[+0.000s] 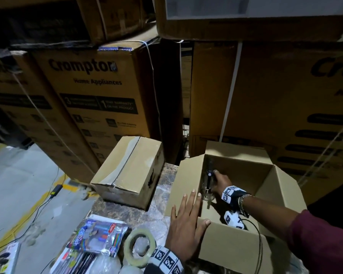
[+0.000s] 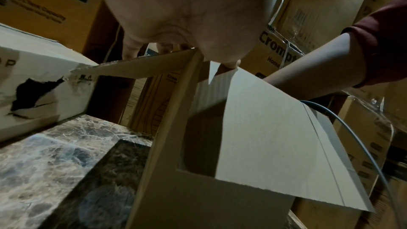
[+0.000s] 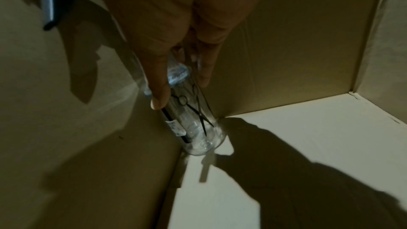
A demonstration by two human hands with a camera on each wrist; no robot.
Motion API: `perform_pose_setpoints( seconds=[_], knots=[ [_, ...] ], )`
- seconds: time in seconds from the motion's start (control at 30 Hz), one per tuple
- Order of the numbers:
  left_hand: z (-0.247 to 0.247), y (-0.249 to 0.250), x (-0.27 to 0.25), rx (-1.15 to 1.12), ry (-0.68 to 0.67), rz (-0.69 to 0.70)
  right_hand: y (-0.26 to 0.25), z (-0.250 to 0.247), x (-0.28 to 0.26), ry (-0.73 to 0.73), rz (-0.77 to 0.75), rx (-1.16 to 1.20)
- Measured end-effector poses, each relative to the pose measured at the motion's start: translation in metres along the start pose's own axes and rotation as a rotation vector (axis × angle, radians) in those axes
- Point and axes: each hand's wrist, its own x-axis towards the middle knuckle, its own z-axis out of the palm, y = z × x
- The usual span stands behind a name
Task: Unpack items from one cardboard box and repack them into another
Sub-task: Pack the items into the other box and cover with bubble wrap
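Observation:
An open cardboard box [image 1: 269, 175] stands on the marble table at the right. Inside it my right hand [image 1: 220, 181] grips a clear plastic container [image 3: 198, 128] with scissors and a comb inside, held upright in the box's left corner with its base at the box floor [image 3: 286, 145]. My left hand [image 1: 186, 224] lies flat with straight fingers on the box's near-left flap [image 2: 253, 119], thumb at the inner edge. A closed, taped cardboard box [image 1: 129, 171] with a torn hole in its side stands to the left.
A roll of clear tape [image 1: 140, 244], packets of stationery [image 1: 99, 238] and wrapped items lie on the marble table [image 1: 127, 212] near the front. Tall stacked appliance cartons [image 1: 91, 99] wall off the back. Cables [image 1: 38, 210] run across the floor at the left.

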Motion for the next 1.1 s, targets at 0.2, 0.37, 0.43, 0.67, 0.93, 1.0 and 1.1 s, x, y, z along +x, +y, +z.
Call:
perform_pose_setpoints(
  seconds=[0.2, 0.37, 0.43, 0.67, 0.93, 1.0, 1.1],
  knots=[
    [0.001, 0.003, -0.002, -0.041, 0.004, -0.018, -0.001, -0.012, 0.000, -0.010, 0.046, -0.042],
    [-0.003, -0.003, -0.012, -0.057, -0.001, -0.023, -0.024, -0.052, -0.025, -0.176, 0.061, -0.216],
    [-0.005, -0.010, -0.019, -0.081, 0.021, -0.019, -0.036, -0.078, -0.045, -0.172, 0.012, -0.244],
    [-0.024, -0.059, -0.060, -0.186, 0.126, 0.043, -0.101, -0.146, -0.152, -0.076, -0.218, -0.022],
    [-0.032, -0.166, -0.134, -0.250, 0.195, -0.021, -0.168, -0.047, -0.256, -0.071, -0.331, 0.302],
    [-0.027, -0.187, -0.153, -0.238, 0.189, -0.026, -0.171, 0.008, -0.267, -0.118, -0.287, 0.252],
    [-0.021, -0.204, -0.177, -0.249, 0.169, -0.017, -0.164, 0.084, -0.279, -0.210, -0.145, -0.002]
  ],
)
